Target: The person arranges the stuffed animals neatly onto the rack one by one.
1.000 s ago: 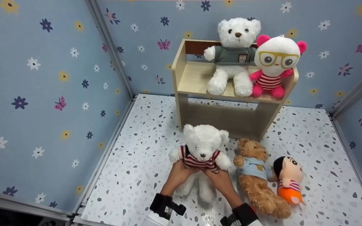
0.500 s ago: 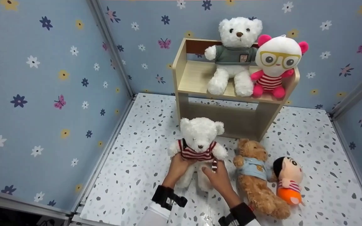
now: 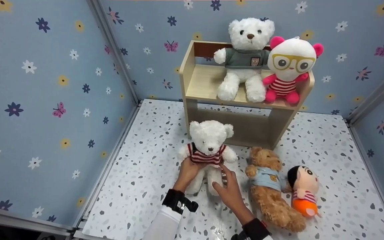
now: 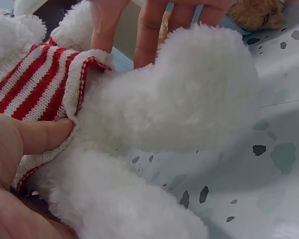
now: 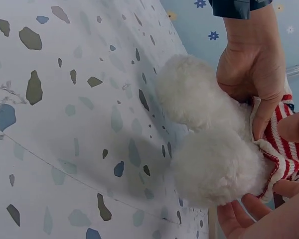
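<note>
Here's the fluffy white plush bear (image 3: 210, 141) in its red-and-white striped knit top (image 4: 37, 82), upright over the white speckled tabletop (image 3: 138, 180), just on the near side of the pale wooden shelf (image 3: 202, 81). Your left hand (image 3: 187, 173) grips its lower body, thumb pressing the knit hem. Your right hand (image 3: 230, 190) is loosely open, thumb apart, fingers touching hem and leg. To the right lie a brown plush bear in a light-blue shirt (image 3: 268, 196) and, farther right, a black-haired doll with an orange bottom (image 3: 306, 195).
</note>
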{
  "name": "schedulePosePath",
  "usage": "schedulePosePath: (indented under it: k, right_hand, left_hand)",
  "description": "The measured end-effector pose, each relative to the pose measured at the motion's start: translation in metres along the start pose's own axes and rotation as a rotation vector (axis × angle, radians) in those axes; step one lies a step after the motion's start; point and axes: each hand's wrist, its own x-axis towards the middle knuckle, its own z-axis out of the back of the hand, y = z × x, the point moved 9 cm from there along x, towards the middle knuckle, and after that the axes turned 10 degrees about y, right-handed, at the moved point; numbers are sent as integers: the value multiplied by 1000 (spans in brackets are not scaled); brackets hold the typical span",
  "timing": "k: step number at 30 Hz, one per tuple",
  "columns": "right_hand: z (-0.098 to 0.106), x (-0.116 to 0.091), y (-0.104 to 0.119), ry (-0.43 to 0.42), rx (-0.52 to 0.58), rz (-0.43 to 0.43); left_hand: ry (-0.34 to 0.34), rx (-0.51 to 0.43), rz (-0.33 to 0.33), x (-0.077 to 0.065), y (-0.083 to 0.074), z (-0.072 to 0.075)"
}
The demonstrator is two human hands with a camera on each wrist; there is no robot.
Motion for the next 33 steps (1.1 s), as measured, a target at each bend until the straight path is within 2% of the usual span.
schedulePosePath:
  k: [5, 12, 19, 23, 28, 30, 33]
  right_hand:
    - [1, -3, -4, -15, -1, -7]
    - [-3, -13, -24, -44, -34, -9]
    - [-20, -23, -52, 20, -211, -33]
    - [-24, -24, -60, 36, -230, 37]
    - [-23, -22, -62, 26, -214, 168]
    - [-23, -23, -62, 20, -229, 187]
    - [-21, -24, -64, 1, -259, 177]
  left_hand:
    - [-24, 6, 18, 13, -2, 0]
    - [-19, -59, 5, 38, -13, -2]
    - [-34, -99, 28, 64, -16, 1]
    - [-33, -136, 41, 78, -20, -1]
    - [-50, -202, 3, 100, -31, -4]
    - [-60, -221, -14, 109, -35, -5]
    - [-72, -231, -1, 118, -35, -7]
